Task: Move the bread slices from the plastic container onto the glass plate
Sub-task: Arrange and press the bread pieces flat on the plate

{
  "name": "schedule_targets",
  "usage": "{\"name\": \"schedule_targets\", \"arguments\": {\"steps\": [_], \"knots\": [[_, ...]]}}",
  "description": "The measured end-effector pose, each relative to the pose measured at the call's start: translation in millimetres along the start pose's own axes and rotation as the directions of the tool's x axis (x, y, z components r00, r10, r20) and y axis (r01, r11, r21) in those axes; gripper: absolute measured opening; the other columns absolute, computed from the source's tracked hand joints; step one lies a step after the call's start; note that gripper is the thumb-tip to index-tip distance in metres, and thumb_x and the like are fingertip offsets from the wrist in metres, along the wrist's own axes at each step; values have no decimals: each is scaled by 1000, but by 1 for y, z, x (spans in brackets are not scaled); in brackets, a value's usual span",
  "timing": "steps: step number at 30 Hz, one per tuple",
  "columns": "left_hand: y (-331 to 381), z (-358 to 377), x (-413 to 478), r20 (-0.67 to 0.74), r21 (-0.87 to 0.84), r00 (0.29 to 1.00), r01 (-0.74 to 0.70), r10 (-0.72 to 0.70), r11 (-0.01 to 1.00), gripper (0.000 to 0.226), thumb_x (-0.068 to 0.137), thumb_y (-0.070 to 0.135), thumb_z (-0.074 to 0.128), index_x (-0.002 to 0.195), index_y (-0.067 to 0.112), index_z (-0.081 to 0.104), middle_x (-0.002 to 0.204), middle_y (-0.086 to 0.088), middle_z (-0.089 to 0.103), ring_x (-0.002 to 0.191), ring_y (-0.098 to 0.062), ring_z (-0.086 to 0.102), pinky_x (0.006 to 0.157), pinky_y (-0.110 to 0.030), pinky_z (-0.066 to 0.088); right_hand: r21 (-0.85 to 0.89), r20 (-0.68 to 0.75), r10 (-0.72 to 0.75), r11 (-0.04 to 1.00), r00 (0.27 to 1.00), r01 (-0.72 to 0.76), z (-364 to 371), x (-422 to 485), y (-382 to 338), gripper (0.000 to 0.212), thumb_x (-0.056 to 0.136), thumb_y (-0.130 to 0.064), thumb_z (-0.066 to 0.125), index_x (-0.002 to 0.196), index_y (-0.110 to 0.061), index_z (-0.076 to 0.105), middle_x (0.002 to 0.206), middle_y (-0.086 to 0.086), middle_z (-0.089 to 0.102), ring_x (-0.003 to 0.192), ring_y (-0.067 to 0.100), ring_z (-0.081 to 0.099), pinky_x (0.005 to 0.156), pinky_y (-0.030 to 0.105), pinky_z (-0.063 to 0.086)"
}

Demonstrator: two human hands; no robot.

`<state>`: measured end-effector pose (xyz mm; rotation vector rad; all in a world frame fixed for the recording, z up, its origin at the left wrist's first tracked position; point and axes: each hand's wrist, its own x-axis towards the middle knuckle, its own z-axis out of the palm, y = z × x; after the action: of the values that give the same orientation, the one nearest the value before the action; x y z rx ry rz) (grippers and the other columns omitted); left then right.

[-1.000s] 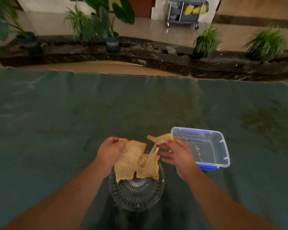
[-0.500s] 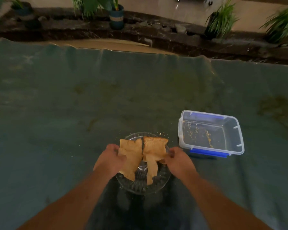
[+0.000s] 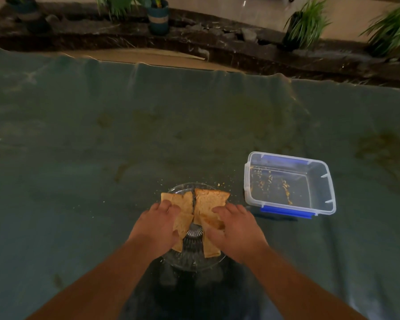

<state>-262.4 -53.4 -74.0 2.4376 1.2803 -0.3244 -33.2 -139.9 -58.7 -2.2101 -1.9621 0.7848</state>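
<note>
Two toasted bread slices lie side by side on the ribbed glass plate (image 3: 189, 262) near the table's front. My left hand (image 3: 156, 226) rests with fingers spread on the left slice (image 3: 181, 203). The right slice (image 3: 209, 199) lies under the spread fingers of my right hand (image 3: 234, 227). Whether the fingers grip the bread or only press it flat, I cannot tell. To the right of the plate stands the clear plastic container (image 3: 326, 181) with a blue clip, holding only crumbs.
A stained teal cloth (image 3: 102, 146) covers the table. Crumbs lie scattered around the plate's far rim. Beyond the table's far edge runs a dark stone ledge with potted plants (image 3: 158, 17).
Both hands have come down with the slices from above the plate onto it, and the fingers have flattened over the bread. The view has tilted down and closer.
</note>
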Motion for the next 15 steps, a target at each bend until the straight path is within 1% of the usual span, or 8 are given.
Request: {"name": "schedule_targets", "arguments": {"steps": [1,2,4,6,8,10,13,15], "knots": [[1,0,1,1,0,1000,1,-1,1000,59,87,38,66,141,23,45,139,-3,50,118,-24,50,95,-41,52,-48,61,-12,999,998,15,2,0,0,67,89,-74,42,139,-31,55,135,-2,61,124,23,51,104,49,44],[1,1,2,3,3,1000,3,-3,1000,60,87,38,66,141,24,45,139,-3,50,118,-24,51,95,-41,52,-88,106,-16,996,994,26,3,0,1,66,89,-74,45,139,-32,53,135,-3,61,123,23,52,104,48,44],[2,1,5,10,13,1000,10,-10,1000,60,87,36,68,140,24,44,139,-4,50,118,-24,51,95,-42,53,-75,128,2,997,992,7,3,3,2,46,95,-56,54,135,-33,53,127,-2,65,115,21,58,98,41,50],[2,1,8,11,50,1000,14,-15,999,60,87,36,70,140,24,44,139,-4,49,117,-24,52,93,-42,54,7,116,58,998,992,-59,-1,7,3,29,100,-36,57,129,-32,57,114,0,68,100,18,62,87,37,56],[3,0,12,14,90,1000,13,-15,996,59,87,37,70,139,25,45,139,-5,49,116,-24,52,92,-41,53,50,117,74,996,990,-80,-9,13,2,27,100,-28,59,127,-29,61,109,0,70,92,17,63,81,35,57],[5,0,15,28,115,999,16,-20,993,59,88,37,70,140,25,45,140,-6,49,118,-25,52,92,-42,52,90,146,30,995,989,-43,-21,23,-4,27,98,-26,61,125,-27,65,107,0,71,92,19,64,78,35,55],[8,0,19,59,141,998,27,-36,990,58,91,37,68,142,21,44,141,-8,50,122,-27,51,95,-43,51,103,288,-66,994,955,38,-40,44,-18,24,94,-24,65,116,-28,71,92,-8,64,80,12,59,66,28,46],[9,1,20,72,158,996,34,-46,987,55,93,34,66,141,19,45,141,-8,51,123,-27,50,97,-44,51,50,453,-99,995,886,86,-46,56,-28,25,90,-20,66,113,-26,73,87,-9,62,74,8,55,56,26,41]]}}
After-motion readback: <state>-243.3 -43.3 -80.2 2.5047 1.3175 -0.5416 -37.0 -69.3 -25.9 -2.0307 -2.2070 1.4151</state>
